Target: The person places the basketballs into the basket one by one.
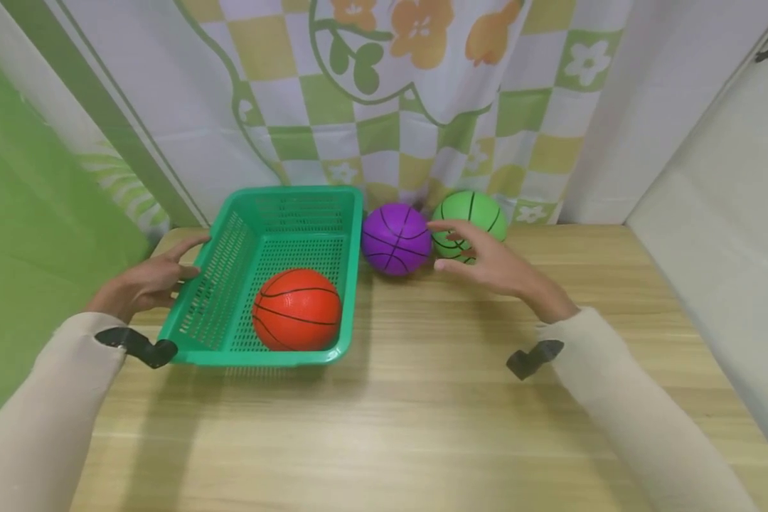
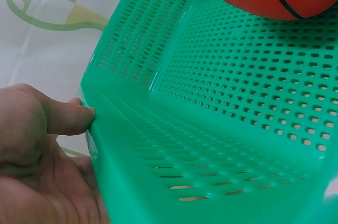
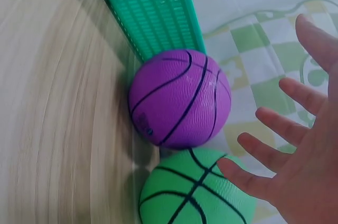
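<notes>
On the table a green plastic basket (image 1: 352, 299) holds an orange-red basketball (image 1: 297, 309). At the basket's left rim is my left hand (image 1: 150, 281), its fingertips touching the edge from outside. The left wrist view shows a digit (image 2: 71, 118) against the rim, while the other fingers are partly hidden behind the basket wall. To the basket's right sits a purple basketball (image 1: 397, 240), with a green basketball (image 1: 480, 210) beside it. My right hand (image 1: 493, 263) hovers in front of the green ball, fingers spread and holding nothing; its fingertips come near the purple ball.
A checked curtain (image 1: 384, 139) with flower prints hangs along the back edge of the wooden table (image 1: 422, 412). A white surface (image 1: 729, 178) stands at the right, and green fabric (image 1: 32, 213) hangs at the left.
</notes>
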Demonstrator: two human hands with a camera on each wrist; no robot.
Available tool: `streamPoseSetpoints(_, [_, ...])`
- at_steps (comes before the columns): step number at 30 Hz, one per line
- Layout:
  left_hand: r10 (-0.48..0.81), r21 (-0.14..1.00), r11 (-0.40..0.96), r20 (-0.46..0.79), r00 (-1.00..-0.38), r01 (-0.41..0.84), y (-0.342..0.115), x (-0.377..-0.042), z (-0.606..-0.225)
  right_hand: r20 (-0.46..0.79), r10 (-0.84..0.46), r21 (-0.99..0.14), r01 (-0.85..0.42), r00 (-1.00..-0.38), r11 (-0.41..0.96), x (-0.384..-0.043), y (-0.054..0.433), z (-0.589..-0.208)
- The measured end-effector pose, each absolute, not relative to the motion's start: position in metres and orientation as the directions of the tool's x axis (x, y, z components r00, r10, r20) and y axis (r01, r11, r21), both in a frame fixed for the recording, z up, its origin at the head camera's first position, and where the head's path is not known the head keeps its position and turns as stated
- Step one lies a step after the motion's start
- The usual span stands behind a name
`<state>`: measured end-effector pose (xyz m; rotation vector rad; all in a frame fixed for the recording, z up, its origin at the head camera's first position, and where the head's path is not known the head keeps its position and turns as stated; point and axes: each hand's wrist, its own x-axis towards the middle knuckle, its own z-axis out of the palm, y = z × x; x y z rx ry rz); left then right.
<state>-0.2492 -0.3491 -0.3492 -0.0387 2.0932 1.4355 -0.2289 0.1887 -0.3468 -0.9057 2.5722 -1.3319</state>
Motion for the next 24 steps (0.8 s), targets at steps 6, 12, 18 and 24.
streamPoseSetpoints(6, [0.306,0.845,0.419,-0.476,-0.825,-0.332,-0.348,-0.249,-0.349,0.163,-0.491,-0.780,-0.416,-0.856,0.467,-0.228,0.205,-0.346])
streamPoseSetpoints(12, [0.305,0.847,0.403,-0.482,-0.821,-0.347,-0.350,-0.246,-0.348,0.186,-0.458,-0.776,-0.416,-0.869,0.474,-0.231,0.217,-0.344])
streamPoseSetpoints(18, [0.310,0.844,0.412,-0.484,-0.818,-0.343,-0.349,-0.245,-0.349,0.160,-0.442,-0.780,-0.388,-0.882,0.491,-0.230,0.229,-0.341])
streamPoseSetpoints(24, [0.297,0.838,0.425,-0.486,-0.822,-0.342,-0.348,-0.247,-0.349,0.131,-0.423,-0.770,-0.361,-0.897,0.526,-0.230,0.241,-0.336])
